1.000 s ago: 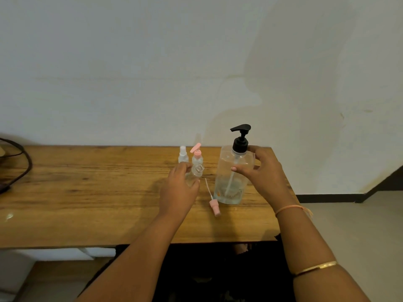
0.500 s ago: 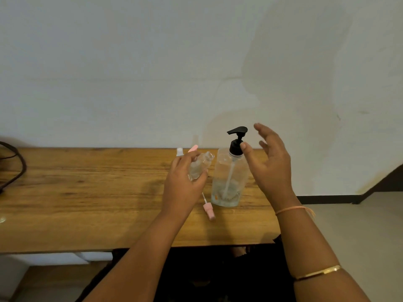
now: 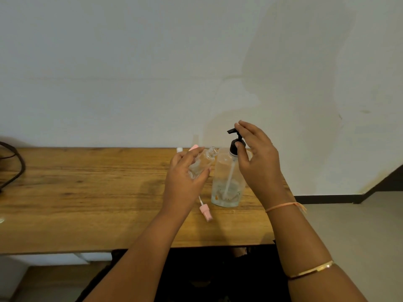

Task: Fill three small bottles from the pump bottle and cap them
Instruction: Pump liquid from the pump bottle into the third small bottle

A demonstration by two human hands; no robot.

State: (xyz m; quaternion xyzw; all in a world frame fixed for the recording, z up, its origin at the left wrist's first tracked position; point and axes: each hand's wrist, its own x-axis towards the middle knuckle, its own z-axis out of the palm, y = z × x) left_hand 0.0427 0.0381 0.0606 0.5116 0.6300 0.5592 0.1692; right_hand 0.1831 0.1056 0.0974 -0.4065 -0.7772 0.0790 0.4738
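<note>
On the wooden table (image 3: 87,192), small bottle meets pump bottle.
My left hand (image 3: 185,182) grips the uncapped small bottle (image 3: 201,163), tilted toward the pump bottle (image 3: 226,177); my right hand (image 3: 257,162) rests fingers, loosely spread, on the black pump head (image 3: 235,138). Pink spray cap (image 3: 205,211) lies nearby.

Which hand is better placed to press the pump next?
Right hand: it hovers at the black pump head, fingers over it. The left hand holds the uncapped small bottle, tilted toward the spout.
</note>
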